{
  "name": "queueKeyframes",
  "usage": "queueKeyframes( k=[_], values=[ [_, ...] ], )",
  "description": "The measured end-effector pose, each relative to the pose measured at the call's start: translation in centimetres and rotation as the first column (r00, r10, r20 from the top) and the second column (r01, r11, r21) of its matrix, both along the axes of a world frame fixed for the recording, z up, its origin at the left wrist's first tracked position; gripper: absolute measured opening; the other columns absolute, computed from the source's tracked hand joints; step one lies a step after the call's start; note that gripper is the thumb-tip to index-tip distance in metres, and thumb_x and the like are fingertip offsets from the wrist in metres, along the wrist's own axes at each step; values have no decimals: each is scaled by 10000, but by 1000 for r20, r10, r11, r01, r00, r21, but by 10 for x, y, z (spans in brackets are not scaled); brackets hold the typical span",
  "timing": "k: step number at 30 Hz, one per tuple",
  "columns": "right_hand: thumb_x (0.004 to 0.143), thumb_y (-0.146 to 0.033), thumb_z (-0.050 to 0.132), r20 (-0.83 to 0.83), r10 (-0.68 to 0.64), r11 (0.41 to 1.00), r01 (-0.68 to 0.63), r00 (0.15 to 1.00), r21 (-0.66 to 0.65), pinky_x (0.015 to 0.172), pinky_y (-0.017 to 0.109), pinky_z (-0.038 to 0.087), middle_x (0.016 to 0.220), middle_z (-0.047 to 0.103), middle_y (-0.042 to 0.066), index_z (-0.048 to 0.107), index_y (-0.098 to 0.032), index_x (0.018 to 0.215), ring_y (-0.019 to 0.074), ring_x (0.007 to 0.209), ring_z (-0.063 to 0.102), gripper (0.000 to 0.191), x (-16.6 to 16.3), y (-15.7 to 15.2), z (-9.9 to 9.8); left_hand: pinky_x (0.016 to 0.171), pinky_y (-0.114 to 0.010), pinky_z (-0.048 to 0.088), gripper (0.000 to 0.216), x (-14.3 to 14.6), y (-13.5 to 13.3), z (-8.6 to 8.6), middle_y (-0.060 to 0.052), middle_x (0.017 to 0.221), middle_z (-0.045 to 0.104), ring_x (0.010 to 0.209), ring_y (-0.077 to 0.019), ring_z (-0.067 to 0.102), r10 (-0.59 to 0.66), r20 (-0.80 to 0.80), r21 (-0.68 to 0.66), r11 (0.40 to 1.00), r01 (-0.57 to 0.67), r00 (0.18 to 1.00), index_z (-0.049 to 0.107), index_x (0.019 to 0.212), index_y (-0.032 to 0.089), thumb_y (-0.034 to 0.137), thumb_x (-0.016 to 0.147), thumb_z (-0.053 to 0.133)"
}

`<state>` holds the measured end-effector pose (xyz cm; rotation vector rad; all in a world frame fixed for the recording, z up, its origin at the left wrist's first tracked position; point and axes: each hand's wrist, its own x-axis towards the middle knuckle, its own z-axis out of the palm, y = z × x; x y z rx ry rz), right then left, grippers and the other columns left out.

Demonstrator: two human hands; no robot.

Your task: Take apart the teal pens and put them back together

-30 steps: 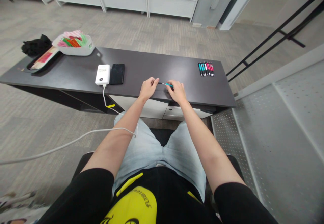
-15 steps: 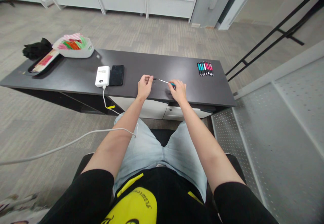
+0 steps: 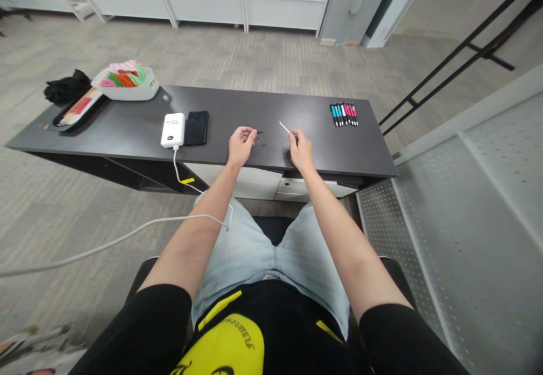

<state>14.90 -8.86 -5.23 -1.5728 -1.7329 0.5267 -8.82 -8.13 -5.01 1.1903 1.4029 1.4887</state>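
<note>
My left hand (image 3: 241, 144) is closed over the desk, thumb and fingertips pinching a small black pen grip (image 3: 260, 132) whose dark end sticks out to the right. To the right of it, my right hand (image 3: 301, 150) is closed around a pen body, mostly hidden by the fingers. From that hand a thin white pen refill (image 3: 284, 127) points up and to the left, apart from the black piece. A tiny dark bit lies on the desk just below the left fingertips, too small to name.
On the dark desk (image 3: 237, 100) lie a row of several blue, white and pink pens (image 3: 344, 115) at right. At left are a white power bank (image 3: 173, 130) with a cable, a black phone (image 3: 196, 128), a white basket (image 3: 131, 91), a black tray (image 3: 80, 112) and black cloth (image 3: 67, 86).
The white refill has come away from the black grip in my left hand. My right hand has turned, so the refill now tilts upward. My left hand stays nearly in place.
</note>
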Motion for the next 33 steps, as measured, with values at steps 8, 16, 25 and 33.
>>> queueKeyframes(
  k=[8, 16, 25, 33],
  values=[
    [1266, -439, 482, 82, 121, 993, -121, 989, -4, 1177, 500, 585, 1327, 880, 140, 741, -296, 1254, 378, 1270, 804, 296, -3, -5, 3, 744, -268, 582, 217, 1, -4, -4, -27, 949, 827, 737, -148, 706, -6, -67, -1, 1000, 6, 998, 740, 983, 241, 285, 1026, 948],
    [1281, -345, 582, 251, 538, 826, -563, 805, 32, 1146, 476, 550, 1538, 853, 146, 833, -269, 1292, 337, 1356, 785, 262, -5, -18, 11, 689, -205, 560, 277, -7, 10, -3, -10, 926, 807, 694, -107, 689, 246, 235, 34, 965, -261, 940, 652, 984, 235, 150, 1133, 869],
    [1296, -310, 623, 403, 558, 801, -598, 725, -33, 1086, 467, 483, 1450, 877, 127, 886, -270, 1288, 342, 1308, 761, 266, -38, -12, 15, 616, -166, 524, 309, -24, 16, -2, 10, 889, 810, 605, -65, 634, 242, 464, -7, 963, -269, 852, 661, 954, 224, 77, 1143, 856],
    [1280, -253, 635, 521, 524, 806, -590, 673, -48, 1040, 462, 466, 1367, 859, 159, 896, -240, 1337, 348, 1224, 728, 267, -46, -5, 18, 619, -178, 500, 300, -34, 13, -2, 7, 859, 799, 600, -67, 594, 229, 453, -4, 967, -255, 861, 661, 934, 218, 46, 1133, 804]
  ],
)
